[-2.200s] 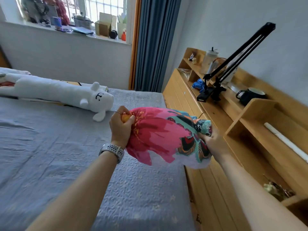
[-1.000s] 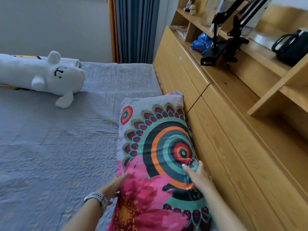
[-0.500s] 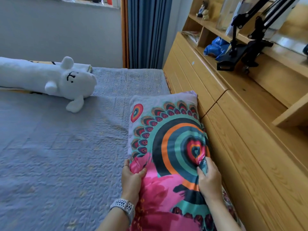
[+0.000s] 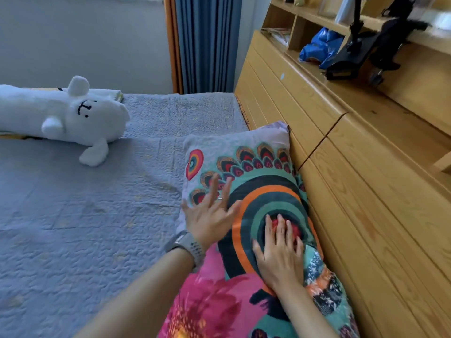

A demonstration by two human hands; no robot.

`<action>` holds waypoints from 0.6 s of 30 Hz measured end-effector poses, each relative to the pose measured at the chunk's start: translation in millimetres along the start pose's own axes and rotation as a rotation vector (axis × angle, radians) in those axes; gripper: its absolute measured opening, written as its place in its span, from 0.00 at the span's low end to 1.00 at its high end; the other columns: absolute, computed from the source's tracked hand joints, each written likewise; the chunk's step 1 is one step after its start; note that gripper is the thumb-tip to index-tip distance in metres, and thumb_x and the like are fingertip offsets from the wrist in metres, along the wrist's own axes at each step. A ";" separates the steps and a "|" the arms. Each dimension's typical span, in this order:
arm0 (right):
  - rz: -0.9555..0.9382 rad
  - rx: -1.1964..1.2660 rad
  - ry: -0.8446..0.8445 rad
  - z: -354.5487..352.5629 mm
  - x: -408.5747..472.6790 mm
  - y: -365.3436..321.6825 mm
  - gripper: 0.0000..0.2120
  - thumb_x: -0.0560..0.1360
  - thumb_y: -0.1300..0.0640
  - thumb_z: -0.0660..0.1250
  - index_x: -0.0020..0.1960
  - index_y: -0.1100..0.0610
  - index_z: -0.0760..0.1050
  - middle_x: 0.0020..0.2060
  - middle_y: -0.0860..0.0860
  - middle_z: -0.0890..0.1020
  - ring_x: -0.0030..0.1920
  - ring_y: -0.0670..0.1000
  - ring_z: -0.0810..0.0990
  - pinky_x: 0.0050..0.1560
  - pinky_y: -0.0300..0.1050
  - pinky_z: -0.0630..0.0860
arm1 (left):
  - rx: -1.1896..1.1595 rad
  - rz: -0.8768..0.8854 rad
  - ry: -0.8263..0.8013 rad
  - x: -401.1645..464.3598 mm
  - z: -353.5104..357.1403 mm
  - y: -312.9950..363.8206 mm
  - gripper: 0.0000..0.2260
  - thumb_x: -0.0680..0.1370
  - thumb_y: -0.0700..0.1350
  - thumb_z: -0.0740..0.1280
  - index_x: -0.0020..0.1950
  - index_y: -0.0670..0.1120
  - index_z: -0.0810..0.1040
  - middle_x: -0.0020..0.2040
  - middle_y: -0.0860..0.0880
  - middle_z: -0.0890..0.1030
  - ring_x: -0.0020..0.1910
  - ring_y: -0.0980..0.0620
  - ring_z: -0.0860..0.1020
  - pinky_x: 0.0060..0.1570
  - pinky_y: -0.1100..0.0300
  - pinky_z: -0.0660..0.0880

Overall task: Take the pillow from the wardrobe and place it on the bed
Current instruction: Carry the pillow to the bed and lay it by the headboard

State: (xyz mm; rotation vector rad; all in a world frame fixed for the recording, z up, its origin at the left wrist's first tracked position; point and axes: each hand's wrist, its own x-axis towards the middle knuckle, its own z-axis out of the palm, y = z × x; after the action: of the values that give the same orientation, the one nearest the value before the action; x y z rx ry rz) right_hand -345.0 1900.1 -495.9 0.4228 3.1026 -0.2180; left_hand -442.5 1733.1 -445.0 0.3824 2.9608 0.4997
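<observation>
The colourful pillow [image 4: 246,167], printed with rings, feathers and a pink flower, lies flat on the grey quilted bed [image 4: 85,228], its right side against the wooden headboard. My left hand [image 4: 210,213], with a watch on the wrist, hovers over the pillow's left part with fingers spread; it is blurred. My right hand [image 4: 280,250] lies palm down on the ring pattern, fingers flat and a little apart, gripping nothing.
A long white plush animal [image 4: 73,115] lies across the far left of the bed. The wooden headboard unit [image 4: 353,167] runs along the right, with shelves, a blue bag [image 4: 319,50] and a black clamp arm [image 4: 366,52]. Blue curtains [image 4: 207,42] hang behind.
Both hands have let go of the pillow's fabric and opened. The left one has swept forward over the pillow; the right one now rests flat on the rings.
</observation>
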 end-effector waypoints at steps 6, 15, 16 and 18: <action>0.014 0.054 0.069 26.2 4.2 21.2 0.36 0.75 0.33 0.38 0.79 0.47 0.42 0.80 0.50 0.51 0.79 0.53 0.49 0.74 0.59 0.52 | 0.044 0.109 -0.061 58.5 63.1 38.7 0.26 0.75 0.70 0.39 0.72 0.73 0.36 0.77 0.63 0.36 0.77 0.53 0.35 0.66 0.29 0.40; 0.044 0.125 0.029 43.6 4.1 29.1 0.36 0.72 0.33 0.34 0.73 0.47 0.25 0.74 0.43 0.33 0.75 0.43 0.37 0.76 0.55 0.45 | -0.036 -0.241 -0.006 99.8 83.7 -50.7 0.26 0.80 0.62 0.45 0.78 0.62 0.46 0.80 0.55 0.42 0.79 0.51 0.42 0.73 0.42 0.44; 0.045 0.117 0.017 45.2 3.3 29.3 0.37 0.72 0.33 0.34 0.74 0.48 0.25 0.75 0.44 0.34 0.77 0.45 0.38 0.76 0.55 0.45 | -0.078 -0.305 -0.039 98.4 78.9 -62.8 0.26 0.81 0.59 0.46 0.79 0.56 0.50 0.81 0.50 0.44 0.79 0.47 0.42 0.74 0.41 0.43; 0.056 0.102 -0.002 46.3 2.4 31.3 0.40 0.71 0.33 0.34 0.78 0.51 0.31 0.79 0.46 0.40 0.79 0.48 0.43 0.75 0.54 0.46 | -0.163 -0.416 -0.081 85.7 65.6 -76.6 0.27 0.83 0.56 0.45 0.79 0.45 0.54 0.80 0.42 0.48 0.78 0.40 0.44 0.74 0.40 0.43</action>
State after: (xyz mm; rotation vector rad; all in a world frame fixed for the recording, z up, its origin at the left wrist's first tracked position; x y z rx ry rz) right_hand -339.8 1924.2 -546.0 0.5105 3.0820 -0.3772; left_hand -532.2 1705.9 -538.5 -0.2210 2.7801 0.6429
